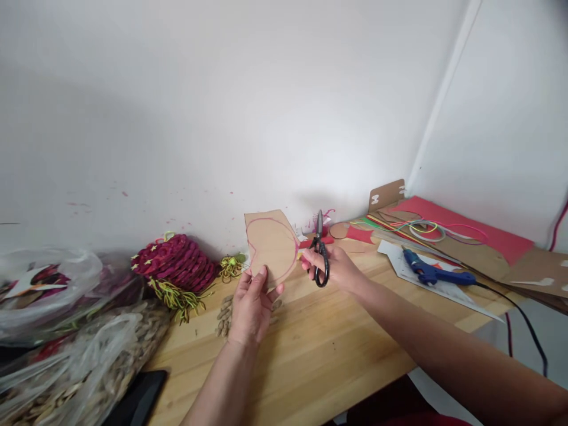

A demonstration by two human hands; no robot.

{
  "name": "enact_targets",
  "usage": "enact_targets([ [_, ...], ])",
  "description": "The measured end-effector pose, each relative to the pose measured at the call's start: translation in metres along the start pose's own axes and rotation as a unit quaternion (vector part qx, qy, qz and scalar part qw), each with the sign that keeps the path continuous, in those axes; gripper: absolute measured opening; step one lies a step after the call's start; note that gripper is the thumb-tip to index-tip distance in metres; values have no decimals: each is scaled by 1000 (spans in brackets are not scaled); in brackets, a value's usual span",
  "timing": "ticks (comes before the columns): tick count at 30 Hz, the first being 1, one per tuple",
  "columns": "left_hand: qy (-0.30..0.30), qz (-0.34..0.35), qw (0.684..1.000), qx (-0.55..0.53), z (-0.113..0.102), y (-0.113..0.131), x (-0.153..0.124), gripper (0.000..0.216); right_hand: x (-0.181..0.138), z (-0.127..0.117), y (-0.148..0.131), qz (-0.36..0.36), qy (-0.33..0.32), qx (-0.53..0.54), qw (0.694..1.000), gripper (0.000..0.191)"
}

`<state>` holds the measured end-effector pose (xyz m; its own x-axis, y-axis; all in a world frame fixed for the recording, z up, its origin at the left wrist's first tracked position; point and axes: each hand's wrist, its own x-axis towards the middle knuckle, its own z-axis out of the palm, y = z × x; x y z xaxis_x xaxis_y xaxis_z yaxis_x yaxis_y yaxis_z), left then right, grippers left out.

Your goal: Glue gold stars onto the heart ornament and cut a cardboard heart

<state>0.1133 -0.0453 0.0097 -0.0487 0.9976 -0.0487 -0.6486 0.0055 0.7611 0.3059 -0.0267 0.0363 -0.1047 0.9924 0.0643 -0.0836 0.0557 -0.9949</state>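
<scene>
My left hand [255, 302] pinches the lower edge of a brown cardboard piece [270, 245], thumb on the front face. A reddish-purple curved outline, round on the right and notched at the left, is drawn on the cardboard. To its right, my right hand [332, 266] grips a pair of black-handled scissors [321, 254], their blades pointing up and apart from the outline's middle. Some fingers of the right hand come close to the cardboard's right edge; whether they touch it I cannot tell. Several peanuts in shells [225, 316] lie on the table behind my left hand.
A dark red painted piece with yellow-green yarn [177, 263] leans near the wall. Plastic bags [93, 349] of peanuts and a black flat device [139, 396] sit left. A blue glue gun [437, 273] rests on paper, its cord trailing right. Cardboard and red sheets [470, 222] are stacked behind.
</scene>
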Motion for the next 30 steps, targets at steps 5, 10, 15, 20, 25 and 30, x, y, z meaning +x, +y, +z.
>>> enact_targets([
  [5, -41, -17, 997, 68, 3, 8, -5, 35, 7, 5, -1, -14, 49, 56, 997, 39],
  [10, -64, -69, 987, 128, 3, 8, 6, 40, 5, -2, 9, -4, -11, 8, 1000, 32],
  [15, 7, -53, 987, 149, -3, -2, 10, 41, 5, -1, 27, 31, -37, 61, 997, 34],
  [20, 60, 47, 991, 107, -14, -15, 11, 42, 1, 6, 41, 52, -44, 78, 995, 37],
  [25, 69, 47, 993, 89, -12, -28, 9, 39, -6, 14, 43, 81, -41, 62, 994, 36],
  [30, 26, 1, 996, 85, -13, -25, 9, 32, -7, 11, 35, 89, 14, 67, 994, 31],
])
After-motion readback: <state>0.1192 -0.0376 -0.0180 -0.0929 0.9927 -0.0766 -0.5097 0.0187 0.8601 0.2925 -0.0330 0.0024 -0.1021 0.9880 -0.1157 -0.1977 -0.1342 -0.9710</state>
